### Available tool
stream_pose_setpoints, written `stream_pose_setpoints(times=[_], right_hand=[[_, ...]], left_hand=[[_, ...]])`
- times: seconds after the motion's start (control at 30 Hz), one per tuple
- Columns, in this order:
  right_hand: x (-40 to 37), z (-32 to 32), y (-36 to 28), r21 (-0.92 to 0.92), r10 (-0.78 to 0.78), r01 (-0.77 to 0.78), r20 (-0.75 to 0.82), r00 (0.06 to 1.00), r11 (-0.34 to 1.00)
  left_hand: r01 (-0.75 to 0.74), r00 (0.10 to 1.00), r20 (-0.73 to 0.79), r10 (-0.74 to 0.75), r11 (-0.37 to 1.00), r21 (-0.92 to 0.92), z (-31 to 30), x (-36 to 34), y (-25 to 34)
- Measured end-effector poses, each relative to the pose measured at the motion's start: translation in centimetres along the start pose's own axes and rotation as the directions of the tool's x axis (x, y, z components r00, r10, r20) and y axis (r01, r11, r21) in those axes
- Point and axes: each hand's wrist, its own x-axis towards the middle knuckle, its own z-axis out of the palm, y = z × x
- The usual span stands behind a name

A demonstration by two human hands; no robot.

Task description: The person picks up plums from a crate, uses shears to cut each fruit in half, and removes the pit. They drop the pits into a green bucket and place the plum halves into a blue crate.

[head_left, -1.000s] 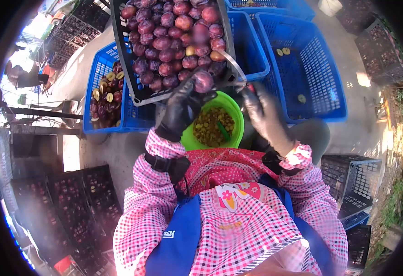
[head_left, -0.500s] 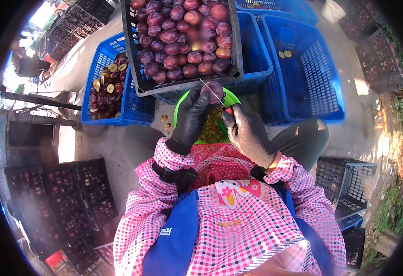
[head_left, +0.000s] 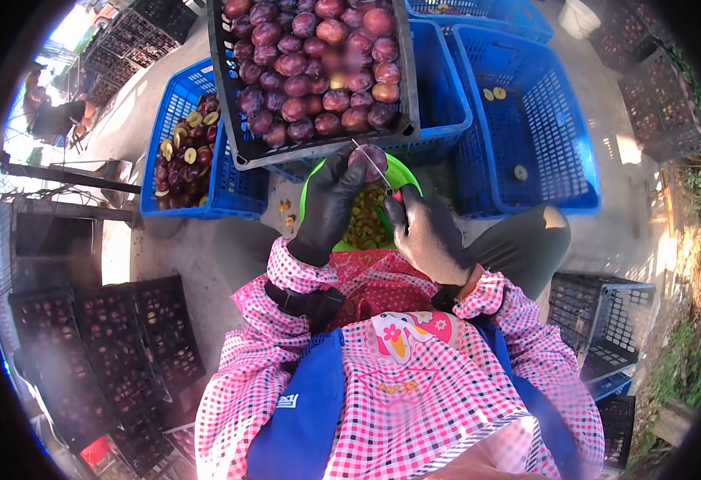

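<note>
In my black-gloved left hand (head_left: 330,200) is a dark purple plum (head_left: 373,160), pinched over the bowl. My right hand (head_left: 429,232), also gloved, is closed around the red handle of a knife (head_left: 376,170). The thin blade lies slantwise across the plum. Below both hands a bright green bowl (head_left: 406,176) sits between my knees, and yellowish-brown plum pits (head_left: 364,224) fill its bottom. Just beyond my hands, a black crate (head_left: 246,156) heaped with whole plums (head_left: 318,72) rests on a blue crate.
At the left, a blue crate (head_left: 238,196) holds cut plums (head_left: 186,164). Another blue crate (head_left: 578,176) at the right has a few halves inside. Black crates of plums (head_left: 102,352) stack at the lower left. A person (head_left: 50,116) is at the far left; a white bucket (head_left: 579,19) stands behind.
Another plum half has appeared in the near part of the right blue crate. The person at the far left has shifted posture. My hands keep nearly the same position.
</note>
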Motion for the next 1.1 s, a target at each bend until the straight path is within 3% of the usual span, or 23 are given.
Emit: stream_pose_setpoints(times=[0.13, 0.23, 0.27, 0.3, 0.43, 0.47, 0.5, 0.57, 0.63, 0.67, 0.7, 0.77, 0.8, 0.83, 0.87, 0.93, 0.97, 1.03, 1.07, 1.1], right_hand=[[0.0, 0.9, 0.7, -0.071, 0.044, -0.043, 0.018, 0.999, 0.997], [0.1, 0.9, 0.4, -0.042, 0.038, -0.039, -0.029, 0.999, 0.998], [0.1, 1.1, 0.3, -0.041, 0.033, -0.034, -0.028, 0.999, 0.999], [0.2, 1.5, 0.4, -0.034, 0.002, -0.004, -0.066, 0.998, 0.999], [0.0, 1.8, 1.0, 0.022, -0.015, 0.016, -0.072, 0.997, 1.000], [-0.1, 1.6, 1.0, 0.020, -0.014, 0.016, -0.073, 0.997, 1.000], [-0.1, 1.4, 1.0, 0.039, 0.002, -0.001, -0.044, 0.999, 0.999], [0.0, 1.0, 0.8, 0.054, 0.014, -0.013, -0.011, 1.000, 0.998], [0.1, 0.7, 0.7, 0.105, -0.076, 0.083, -0.074, 0.994, 0.991], [0.3, 0.6, 0.6, 0.106, -0.077, 0.085, -0.075, 0.994, 0.991], [0.4, 0.6, 0.3, 0.069, -0.058, 0.062, -0.064, 0.996, 0.996], [0.3, 0.7, 0.3, 0.033, -0.040, 0.042, -0.052, 0.998, 0.999], [0.4, 0.7, 0.5, 0.047, -0.042, 0.044, -0.045, 0.998, 0.998], [0.1, 0.8, 0.6, 0.063, -0.034, 0.036, -0.036, 0.999, 0.997], [-0.1, 0.7, 0.5, 0.060, -0.035, 0.037, -0.037, 0.999, 0.997], [-0.1, 0.8, 0.3, 0.089, -0.098, 0.107, -0.094, 0.991, 0.990], [-0.1, 0.8, 0.2, 0.090, -0.096, 0.105, -0.096, 0.991, 0.990], [-0.1, 0.9, 0.0, 0.055, -0.006, 0.008, -0.034, 0.999, 0.998], [-0.1, 0.9, 0.0, 0.054, -0.008, 0.009, -0.031, 0.999, 0.998], [-0.2, 0.8, 0.0, 0.104, 0.007, -0.006, -0.013, 1.000, 0.995]], left_hand=[[0.074, 0.997, -0.015, -0.073, 0.994, 0.080, 0.4, -0.2, -0.6], [0.035, 0.999, -0.020, -0.035, 0.999, -0.016, 0.5, -0.1, -0.4], [0.192, 0.981, 0.026, -0.193, 0.937, -0.292, -0.1, 0.0, -0.8], [0.333, 0.939, 0.115, -0.324, 0.778, -0.532, -0.4, 0.2, -0.9], [0.248, 0.968, 0.091, -0.234, 0.834, -0.492, 0.3, -0.1, -1.0], [0.120, 0.992, 0.044, -0.118, 0.991, -0.056, 0.6, -0.6, -0.3], [-0.034, 0.998, 0.056, 0.012, 0.918, 0.395, 1.1, -0.8, 0.6], [-0.095, 0.995, 0.060, 0.077, 0.918, 0.384, 1.6, -0.9, 1.0], [-0.157, 0.988, 0.063, 0.144, 0.912, 0.378, 1.9, -0.9, 1.0], [0.001, 0.999, 0.044, 0.000, 0.999, -0.032, 1.9, -0.9, 0.6], [0.166, 0.986, 0.085, -0.144, 0.885, -0.435, 1.8, -1.1, 0.2], [0.193, 0.981, 0.102, -0.165, 0.885, -0.423, 1.2, -0.8, 0.0], [0.018, 0.999, 0.036, -0.017, 1.000, -0.015, 1.6, -0.8, 1.1], [-0.137, 0.990, 0.033, 0.135, 0.906, 0.401, 1.9, -1.1, 1.7], [-0.140, 0.990, 0.035, 0.137, 0.906, 0.399, 2.1, -1.3, 1.7], [-0.080, 0.995, -0.044, 0.092, 0.969, 0.235, 2.1, -1.2, 1.5], [-0.078, 0.995, -0.042, 0.090, 0.968, 0.236, 1.8, -1.2, 1.0], [0.095, 0.995, 0.008, -0.097, 0.949, -0.302, 1.4, -1.3, -0.2], [0.096, 0.995, 0.015, -0.095, 0.986, -0.138, 0.7, -1.3, -0.2], [0.096, 0.995, 0.011, -0.095, 0.985, -0.141, 0.5, -1.3, -0.2]])
